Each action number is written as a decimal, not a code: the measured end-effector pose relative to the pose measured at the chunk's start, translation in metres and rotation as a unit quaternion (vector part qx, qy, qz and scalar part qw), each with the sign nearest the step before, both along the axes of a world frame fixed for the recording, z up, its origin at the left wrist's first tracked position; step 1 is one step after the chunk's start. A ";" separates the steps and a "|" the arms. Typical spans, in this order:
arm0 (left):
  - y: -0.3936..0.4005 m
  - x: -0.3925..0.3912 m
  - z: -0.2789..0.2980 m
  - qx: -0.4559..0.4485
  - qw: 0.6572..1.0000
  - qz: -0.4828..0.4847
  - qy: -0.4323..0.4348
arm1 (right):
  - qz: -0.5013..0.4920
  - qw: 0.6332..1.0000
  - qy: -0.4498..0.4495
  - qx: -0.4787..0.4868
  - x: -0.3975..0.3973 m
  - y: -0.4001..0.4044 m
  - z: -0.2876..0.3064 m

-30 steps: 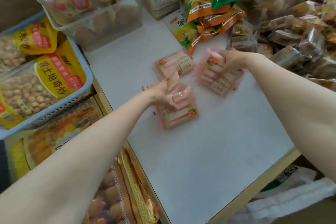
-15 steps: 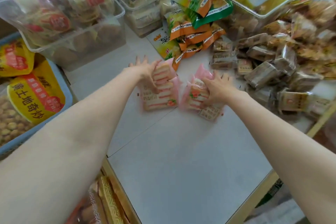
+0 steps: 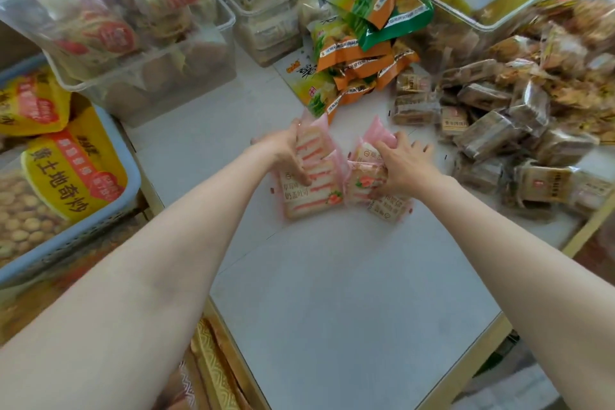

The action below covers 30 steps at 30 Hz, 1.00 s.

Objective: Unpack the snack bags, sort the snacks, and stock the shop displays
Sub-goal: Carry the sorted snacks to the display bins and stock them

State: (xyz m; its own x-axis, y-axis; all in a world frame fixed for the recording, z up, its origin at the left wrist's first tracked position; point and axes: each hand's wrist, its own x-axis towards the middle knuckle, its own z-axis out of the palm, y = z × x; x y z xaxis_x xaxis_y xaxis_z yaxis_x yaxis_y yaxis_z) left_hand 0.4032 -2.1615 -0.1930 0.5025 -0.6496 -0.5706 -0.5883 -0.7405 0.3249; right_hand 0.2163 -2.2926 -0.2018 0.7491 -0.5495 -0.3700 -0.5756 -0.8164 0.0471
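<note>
Bare forearms, unadorned hands [image 3: 404,163]

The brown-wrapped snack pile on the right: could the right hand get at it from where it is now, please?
Probably yes: the brown-wrapped snack pile lies just beyond the right hand with bare table between, though that hand is gripping pink packets.

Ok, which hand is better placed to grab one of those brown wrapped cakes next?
Probably the right hand: the brown wrapped cakes are piled just beside it, while the left hand is across the pink packets, farther away.
</note>
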 end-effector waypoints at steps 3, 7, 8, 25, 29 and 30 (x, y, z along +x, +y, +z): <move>0.022 -0.022 0.005 -0.008 0.996 0.027 -0.081 | -0.038 0.999 -0.011 -0.011 -0.008 0.017 0.003; 0.070 -0.050 0.007 -0.020 0.990 0.111 -0.079 | -0.074 0.997 -0.021 -0.014 -0.027 0.055 0.007; 0.085 -0.056 0.007 -0.022 0.990 0.122 -0.068 | -0.079 0.997 -0.022 -0.004 -0.032 0.066 0.010; 0.432 0.021 0.151 -0.294 0.909 0.295 0.017 | -0.107 0.958 -0.261 0.053 0.040 0.348 0.200; 0.583 0.076 0.167 -0.355 0.838 0.412 0.032 | -0.084 0.945 -0.300 0.096 0.100 0.468 0.229; 0.619 0.080 0.177 -0.358 0.819 0.447 0.031 | -0.075 0.941 -0.310 0.117 0.119 0.498 0.236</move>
State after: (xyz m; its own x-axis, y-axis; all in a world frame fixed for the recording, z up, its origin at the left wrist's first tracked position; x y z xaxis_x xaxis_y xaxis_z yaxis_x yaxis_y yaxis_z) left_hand 0.4831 -1.5422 -0.0165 0.9446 -0.2165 -0.2468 0.1196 -0.4732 0.8728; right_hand 0.3354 -1.7949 0.0337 0.7815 -0.6238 -0.0122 -0.5430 -0.6704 -0.5057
